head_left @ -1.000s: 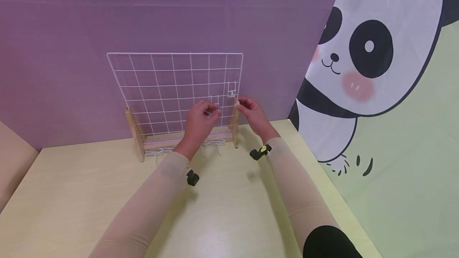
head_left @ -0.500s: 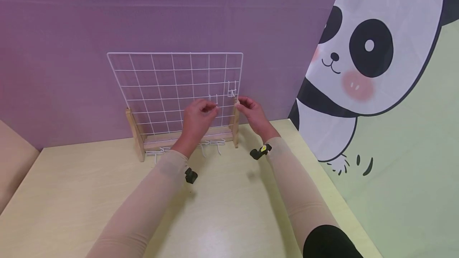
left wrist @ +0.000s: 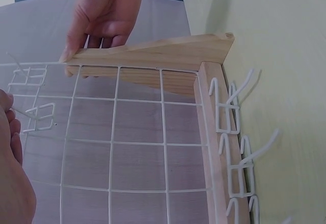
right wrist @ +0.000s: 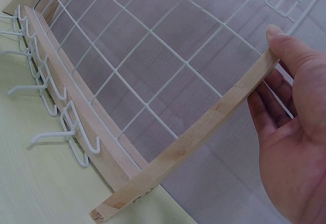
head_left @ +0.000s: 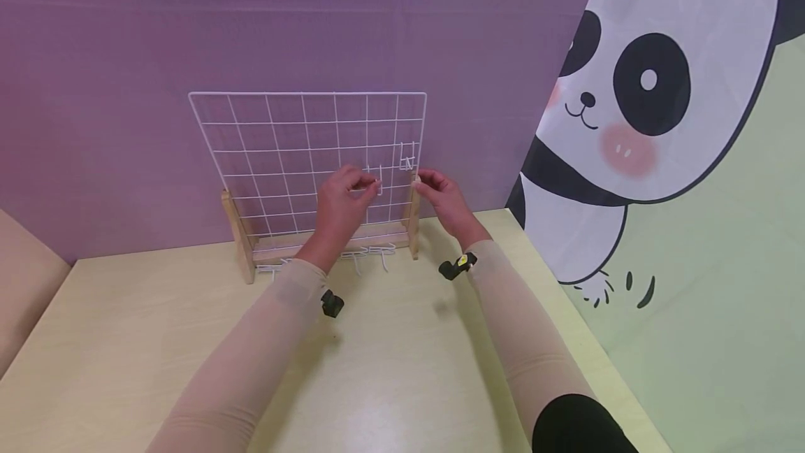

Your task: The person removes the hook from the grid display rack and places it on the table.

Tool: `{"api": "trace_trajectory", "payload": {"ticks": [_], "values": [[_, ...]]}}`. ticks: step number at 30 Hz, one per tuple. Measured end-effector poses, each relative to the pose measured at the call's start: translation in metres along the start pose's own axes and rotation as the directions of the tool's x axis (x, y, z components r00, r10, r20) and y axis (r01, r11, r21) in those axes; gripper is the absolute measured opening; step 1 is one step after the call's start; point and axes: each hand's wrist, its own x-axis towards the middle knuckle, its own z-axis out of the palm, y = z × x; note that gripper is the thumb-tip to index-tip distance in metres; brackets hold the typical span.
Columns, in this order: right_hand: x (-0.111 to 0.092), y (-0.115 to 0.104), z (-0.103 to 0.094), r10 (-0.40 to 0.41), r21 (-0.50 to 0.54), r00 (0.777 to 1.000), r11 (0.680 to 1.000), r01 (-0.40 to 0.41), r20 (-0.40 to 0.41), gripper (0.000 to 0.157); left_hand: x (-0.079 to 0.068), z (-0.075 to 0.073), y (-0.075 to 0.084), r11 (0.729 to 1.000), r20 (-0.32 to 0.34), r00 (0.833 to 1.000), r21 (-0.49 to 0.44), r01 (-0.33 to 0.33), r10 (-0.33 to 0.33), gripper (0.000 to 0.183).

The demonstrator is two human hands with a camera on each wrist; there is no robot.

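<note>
A white wire grid (head_left: 317,94) stands upright in a wooden stand, tilted slightly back. My left hand (head_left: 342,205) is in front of the grid's right half, its thumb and fingers pinching the prong of a white wire hook (left wrist: 53,114). This hook lies against the grid wires, partly hidden by the hand in the head view. Another wire hook (head_left: 407,163) hangs on the grid higher up, near the right edge. My right hand (head_left: 448,203) grips the top of the stand's right wooden upright (right wrist: 178,150), thumb on its front and fingers behind.
Several more wire hooks (right wrist: 75,127) lean in a row along the stand's wooden base bar (left wrist: 206,117), prongs pointing forward over the pale table (head_left: 402,369). Behind the grid rises a purple backdrop (head_left: 302,33). A panda picture (head_left: 654,180) covers the wall at right.
My left hand has shifted a little left and up along the grid, with the pinched hook still at its fingertips. The right hand keeps its hold on the upright.
</note>
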Motion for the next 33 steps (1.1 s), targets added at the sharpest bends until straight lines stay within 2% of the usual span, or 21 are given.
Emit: {"api": "trace_trajectory", "payload": {"ticks": [16,24,28,33], "values": [[0.0,0.0,0.001,-0.002,-0.005,1.0,1.0,0.002,0.003,0.034,0.012,-0.011,0.007,0.998,0.001,0.998,-0.007,-0.06,0.06,0.009],[0.0,0.0,-0.001,-0.013,0.006,1.0,1.0,0.013,0.013,0.035,0.007,-0.019,0.012,0.998,0.058,0.997,-0.008,-0.056,0.057,0.004],[0.0,0.0,0.0,-0.01,0.009,1.0,1.0,0.01,0.006,0.035,0.003,-0.025,0.009,0.996,0.079,0.993,0.012,-0.094,0.093,0.004],[-0.001,-0.001,0.0,-0.007,0.006,1.0,1.0,0.007,0.009,0.034,-0.003,-0.037,0.005,0.99,0.141,0.982,0.051,-0.131,0.123,0.005]]}}
